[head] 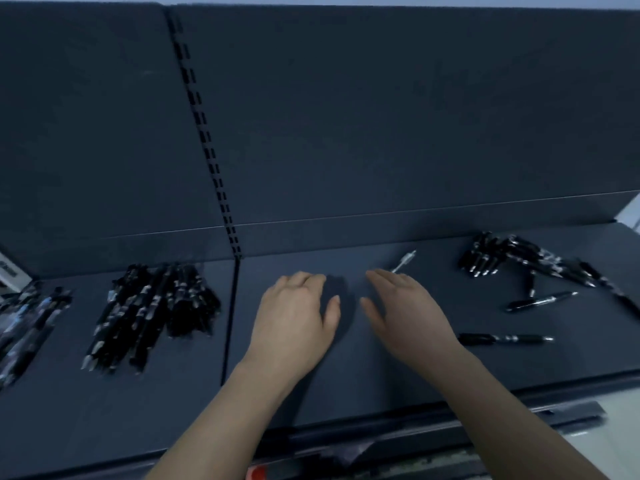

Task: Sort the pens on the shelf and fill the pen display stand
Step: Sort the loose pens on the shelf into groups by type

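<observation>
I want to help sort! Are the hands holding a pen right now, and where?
No. The left hand and right hand are open, holding nothing.

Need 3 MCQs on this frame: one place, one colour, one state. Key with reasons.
1. The silver pen lies: A in a cup; B just past the fingertips of the right hand; C on the floor.
2. The pen pile beside the left hand is mostly: A red; B yellow; C black.
3. Both hands are: A open, holding nothing; B gripping pens; C clasped together.
Key: 1B, it shows beyond those fingers; 2C, dark barrels throughout; 3A, fingers straight over the shelf.
</observation>
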Available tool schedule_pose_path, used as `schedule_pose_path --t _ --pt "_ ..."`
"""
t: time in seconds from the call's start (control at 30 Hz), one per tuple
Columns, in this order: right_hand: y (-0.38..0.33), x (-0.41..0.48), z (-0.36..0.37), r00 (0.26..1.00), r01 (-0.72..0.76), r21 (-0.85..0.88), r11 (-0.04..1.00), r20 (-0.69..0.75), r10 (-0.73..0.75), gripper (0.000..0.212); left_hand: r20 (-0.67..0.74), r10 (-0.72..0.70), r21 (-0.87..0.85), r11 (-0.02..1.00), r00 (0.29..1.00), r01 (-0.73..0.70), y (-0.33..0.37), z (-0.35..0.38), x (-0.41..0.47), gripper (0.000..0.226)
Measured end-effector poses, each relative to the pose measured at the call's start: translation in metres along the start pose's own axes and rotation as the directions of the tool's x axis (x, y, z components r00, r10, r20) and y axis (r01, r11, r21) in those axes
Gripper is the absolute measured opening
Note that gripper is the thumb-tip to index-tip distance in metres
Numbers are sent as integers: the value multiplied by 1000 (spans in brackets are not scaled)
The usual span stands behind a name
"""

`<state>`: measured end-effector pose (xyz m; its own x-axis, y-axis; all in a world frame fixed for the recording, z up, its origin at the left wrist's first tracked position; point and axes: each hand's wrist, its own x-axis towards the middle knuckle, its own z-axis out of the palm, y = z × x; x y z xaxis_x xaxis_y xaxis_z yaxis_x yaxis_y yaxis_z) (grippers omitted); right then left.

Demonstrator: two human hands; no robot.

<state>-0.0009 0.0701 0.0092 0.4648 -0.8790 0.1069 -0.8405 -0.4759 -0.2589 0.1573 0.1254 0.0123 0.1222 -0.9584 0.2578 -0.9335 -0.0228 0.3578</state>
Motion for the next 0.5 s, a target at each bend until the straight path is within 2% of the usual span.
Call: schedule_pose_path --t 0.2,0.37,0.5 --pt "119 -10 -26 997 -59 -36 998 45 60 37 121 -65 -22 997 990 69 68 71 56 28" --pt "196 -16 -36 991 -114 -21 993 73 115 37 222 -141 53 990 965 133 89 123 104 9" --pt "242 -22 -40 985 -159 22 987 76 157 36 188 -175 107 982 966 157 95 147 118 16"
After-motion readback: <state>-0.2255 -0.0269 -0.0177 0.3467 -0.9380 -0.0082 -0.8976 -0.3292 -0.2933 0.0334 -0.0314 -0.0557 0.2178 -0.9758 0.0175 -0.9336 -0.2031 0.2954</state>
